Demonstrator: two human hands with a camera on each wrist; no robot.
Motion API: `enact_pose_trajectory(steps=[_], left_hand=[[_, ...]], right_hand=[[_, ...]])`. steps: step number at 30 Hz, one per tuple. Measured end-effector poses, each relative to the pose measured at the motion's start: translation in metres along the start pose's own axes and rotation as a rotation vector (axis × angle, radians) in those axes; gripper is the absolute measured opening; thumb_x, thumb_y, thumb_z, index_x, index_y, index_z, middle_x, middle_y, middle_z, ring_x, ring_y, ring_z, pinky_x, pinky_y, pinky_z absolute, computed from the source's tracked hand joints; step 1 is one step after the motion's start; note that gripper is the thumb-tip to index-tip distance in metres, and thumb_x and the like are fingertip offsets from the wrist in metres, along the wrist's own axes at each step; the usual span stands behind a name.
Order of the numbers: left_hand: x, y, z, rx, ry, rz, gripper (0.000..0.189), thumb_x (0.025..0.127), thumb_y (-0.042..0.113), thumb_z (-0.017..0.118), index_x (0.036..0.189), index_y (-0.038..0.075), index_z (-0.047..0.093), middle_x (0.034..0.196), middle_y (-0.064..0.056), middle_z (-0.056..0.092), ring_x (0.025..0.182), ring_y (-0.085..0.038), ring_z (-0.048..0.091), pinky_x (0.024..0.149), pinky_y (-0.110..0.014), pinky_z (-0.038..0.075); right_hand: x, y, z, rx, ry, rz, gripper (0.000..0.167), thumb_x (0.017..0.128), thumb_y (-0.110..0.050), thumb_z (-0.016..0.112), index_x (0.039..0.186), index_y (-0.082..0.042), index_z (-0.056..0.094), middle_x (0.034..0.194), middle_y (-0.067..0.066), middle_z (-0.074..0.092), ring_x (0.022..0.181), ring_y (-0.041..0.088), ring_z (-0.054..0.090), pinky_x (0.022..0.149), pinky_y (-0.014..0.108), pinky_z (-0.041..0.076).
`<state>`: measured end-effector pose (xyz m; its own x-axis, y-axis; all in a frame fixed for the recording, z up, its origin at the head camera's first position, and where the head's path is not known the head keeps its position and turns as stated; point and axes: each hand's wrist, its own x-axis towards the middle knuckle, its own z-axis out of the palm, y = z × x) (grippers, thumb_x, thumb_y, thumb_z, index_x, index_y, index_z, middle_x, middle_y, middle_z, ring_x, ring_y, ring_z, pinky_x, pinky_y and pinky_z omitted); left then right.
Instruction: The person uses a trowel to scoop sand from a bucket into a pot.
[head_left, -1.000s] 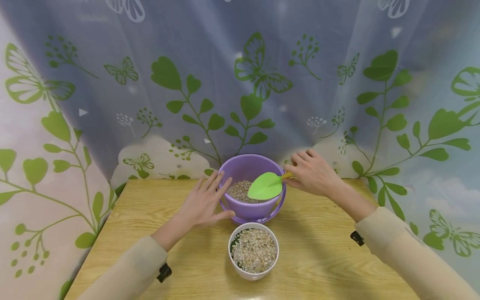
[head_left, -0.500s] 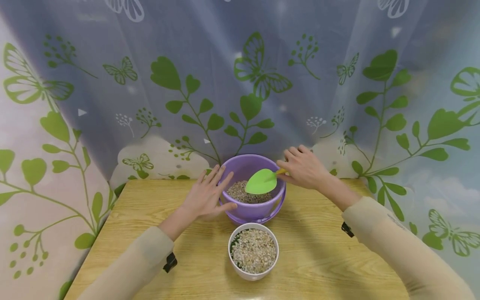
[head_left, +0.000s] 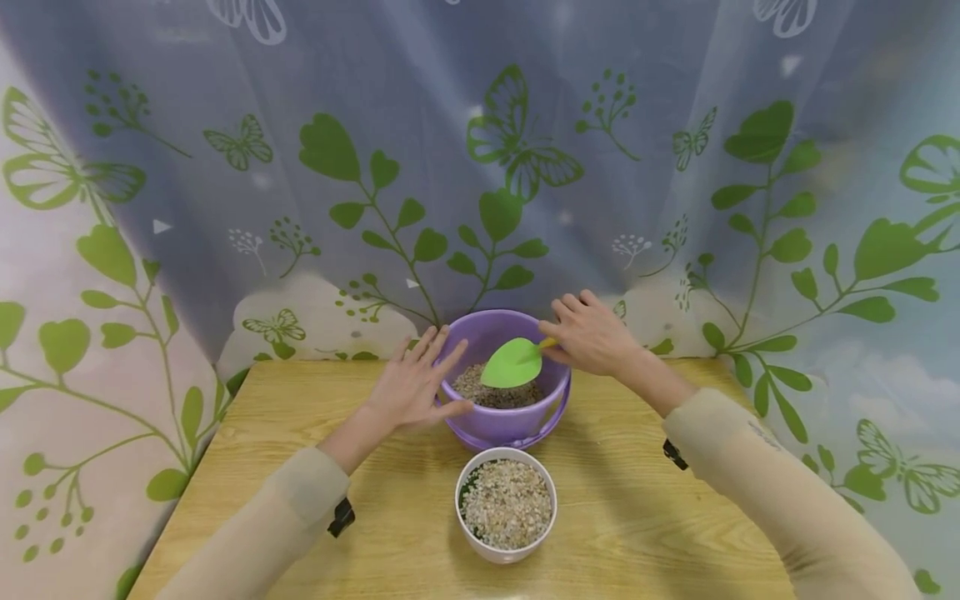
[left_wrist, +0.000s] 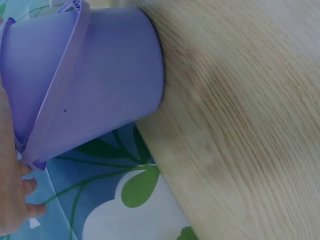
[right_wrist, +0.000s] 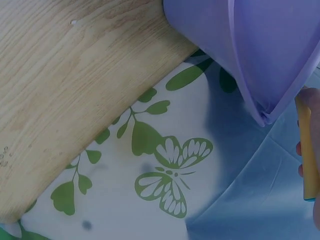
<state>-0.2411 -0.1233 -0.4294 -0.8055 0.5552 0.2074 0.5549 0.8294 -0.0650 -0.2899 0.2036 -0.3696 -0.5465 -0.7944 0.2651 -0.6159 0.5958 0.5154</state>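
A purple bucket (head_left: pixel 504 422) stands near the back of the table, part filled with pale gravel (head_left: pixel 472 385). My right hand (head_left: pixel 592 336) grips the yellow handle (right_wrist: pixel 306 150) of a small green trowel (head_left: pixel 513 363), whose blade hangs over the gravel inside the bucket's mouth. With fingers spread and straight, my left hand (head_left: pixel 408 385) rests at the bucket's left rim. The left wrist view shows the bucket's side (left_wrist: pixel 115 75) and its handle slanting across it, with part of the left hand (left_wrist: pixel 12 195) at the edge.
In front of the bucket is a white pot (head_left: pixel 504 556) topped with pale gravel over something dark green. Both stand on a wooden table (head_left: pixel 630 517). A curtain (head_left: pixel 420 150) printed with leaves and butterflies hangs right behind the table.
My right hand and the trowel have moved left, bringing the blade further over the bucket's gravel. The left hand has shifted slightly along the rim; bucket and pot stay put.
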Motion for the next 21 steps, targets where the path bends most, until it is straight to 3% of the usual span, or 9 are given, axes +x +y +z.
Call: enact_pose_trajectory(steps=[8,21], left_hand=[[-0.002,0.000,0.001,0.009,0.006,0.005,0.127,0.076,0.097,-0.015,0.169,0.020,0.025,0.175,-0.021,0.024,0.161,-0.043,0.028,0.130,-0.066,0.027],[-0.002,0.000,0.001,0.049,0.006,0.002,0.126,0.076,0.096,-0.017,0.169,0.023,0.024,0.175,-0.018,0.025,0.162,-0.042,0.028,0.130,-0.065,0.027]], right_hand=[[0.006,-0.001,0.009,-0.024,-0.089,0.016,0.035,0.100,-0.053,0.067,0.113,-0.021,0.069,0.101,0.009,0.066,0.094,0.028,0.057,0.083,0.042,0.045],[0.025,-0.007,0.019,-0.097,-0.127,0.000,0.036,0.099,-0.052,0.068,0.109,-0.018,0.069,0.108,0.011,0.069,0.103,0.029,0.062,0.089,0.042,0.050]])
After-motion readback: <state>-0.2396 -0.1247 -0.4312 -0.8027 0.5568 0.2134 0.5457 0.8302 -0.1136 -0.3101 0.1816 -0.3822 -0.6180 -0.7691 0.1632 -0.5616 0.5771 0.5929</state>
